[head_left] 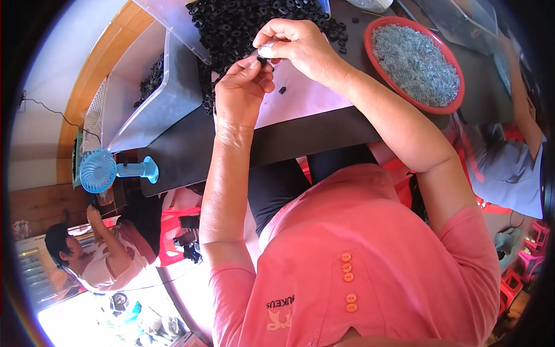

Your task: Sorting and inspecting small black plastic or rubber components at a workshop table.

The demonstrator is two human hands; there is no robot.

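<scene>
Over the dark table, my left hand (pixel 243 87) and my right hand (pixel 298 46) meet at their fingertips. My left thumb and fingers pinch a small black part (pixel 262 60), mostly covered by the fingers. The right thumb and forefinger close against it from above; a whitish covering shows at those fingertips, and anything else between them is too small to make out. Beneath the hands lies a pale pink sheet (pixel 312 107) with one loose black part (pixel 282 90) on it. Just beyond them spreads a big heap of small black parts (pixel 231 29).
To the right stands a red basin (pixel 430 109) full of small clear pieces (pixel 413 63). A translucent bin (pixel 179 92) is on the left, with a blue fan (pixel 98 170) at the table's edge. Other people sit at left (pixel 115 248) and right (pixel 509 173).
</scene>
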